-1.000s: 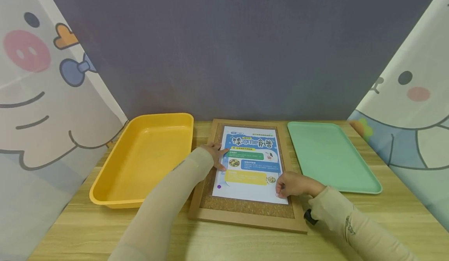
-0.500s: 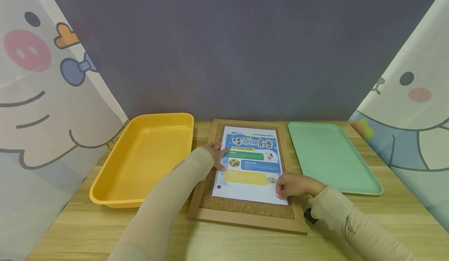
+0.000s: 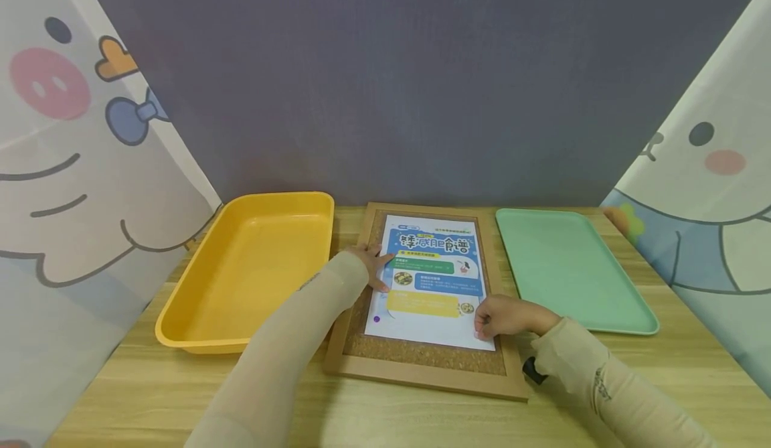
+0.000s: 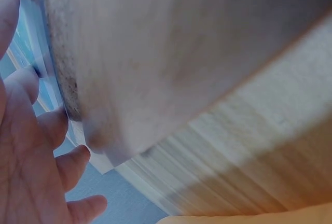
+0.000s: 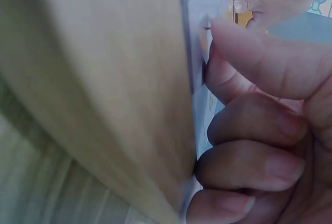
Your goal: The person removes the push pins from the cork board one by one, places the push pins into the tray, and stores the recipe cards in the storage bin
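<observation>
A white printed poster [image 3: 421, 331] with blue, green and yellow panels lies on a wood-framed cork board [image 3: 421, 357]. My left hand [image 3: 371, 267] rests at the poster's left edge with its fingers spread, the fingertips on the paper. Near the poster's lower right corner, my right hand [image 3: 506, 315] has its fingers curled and its thumb and index finger together right at the paper. They pinch something small there, mostly hidden by the fingertips; I cannot tell its kind. A purple round dot [image 3: 376, 319], like a pin head, shows at the lower left corner.
Left of the board stands a deep yellow tray [image 3: 241, 347]; to the right lies a flat green tray [image 3: 581, 270]. All of it sits on a wood-grain table [image 3: 385, 418]. A dark grey panel [image 3: 385, 86] rises behind, with cartoon-printed sheets on both sides.
</observation>
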Tool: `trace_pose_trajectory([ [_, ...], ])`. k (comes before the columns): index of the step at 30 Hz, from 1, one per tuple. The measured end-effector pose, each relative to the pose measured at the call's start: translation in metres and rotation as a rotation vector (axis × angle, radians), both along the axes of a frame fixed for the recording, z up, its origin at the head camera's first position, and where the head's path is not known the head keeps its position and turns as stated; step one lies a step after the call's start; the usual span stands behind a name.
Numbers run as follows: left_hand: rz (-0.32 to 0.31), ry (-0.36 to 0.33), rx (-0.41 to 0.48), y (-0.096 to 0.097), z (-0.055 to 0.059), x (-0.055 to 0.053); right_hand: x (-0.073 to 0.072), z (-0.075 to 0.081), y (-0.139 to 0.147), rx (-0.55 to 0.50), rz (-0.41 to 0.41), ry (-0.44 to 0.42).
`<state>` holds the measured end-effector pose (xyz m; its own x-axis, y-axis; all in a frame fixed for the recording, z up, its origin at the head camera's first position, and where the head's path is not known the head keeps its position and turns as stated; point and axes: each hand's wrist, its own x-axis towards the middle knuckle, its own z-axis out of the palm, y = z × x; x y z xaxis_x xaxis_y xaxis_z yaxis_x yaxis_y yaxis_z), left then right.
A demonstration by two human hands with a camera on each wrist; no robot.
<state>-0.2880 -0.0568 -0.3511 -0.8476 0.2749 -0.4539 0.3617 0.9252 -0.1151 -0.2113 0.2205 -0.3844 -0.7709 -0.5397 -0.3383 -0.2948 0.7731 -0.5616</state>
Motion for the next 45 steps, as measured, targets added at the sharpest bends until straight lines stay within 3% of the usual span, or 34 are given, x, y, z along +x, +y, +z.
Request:
trace_pose_trajectory([
  [11, -0.072, 0.044, -0.056, 0.002, -0.003, -0.003, -0.002, 0.000, 0.007, -0.058, -0.009, -0.036],
  [20, -0.077, 0.079, -0.094, -0.001, -0.006, 0.001, -0.015, 0.009, 0.024, -0.191, -0.028, 0.005],
  [25, -0.068, 0.093, -0.139, 0.001, -0.005, -0.001, -0.026, 0.011, 0.035, -0.236, -0.081, 0.054],
  [37, -0.077, 0.084, -0.160, 0.006, -0.002, -0.002, -0.044, 0.012, 0.059, -0.199, -0.273, 0.084],
  [41, -0.117, 0.069, -0.175, 0.005, -0.003, -0.005, -0.049, 0.015, 0.066, -0.173, -0.317, 0.103],
  [45, -0.158, 0.024, -0.097, -0.003, -0.005, -0.007, -0.055, 0.015, 0.075, -0.145, -0.345, 0.123],
])
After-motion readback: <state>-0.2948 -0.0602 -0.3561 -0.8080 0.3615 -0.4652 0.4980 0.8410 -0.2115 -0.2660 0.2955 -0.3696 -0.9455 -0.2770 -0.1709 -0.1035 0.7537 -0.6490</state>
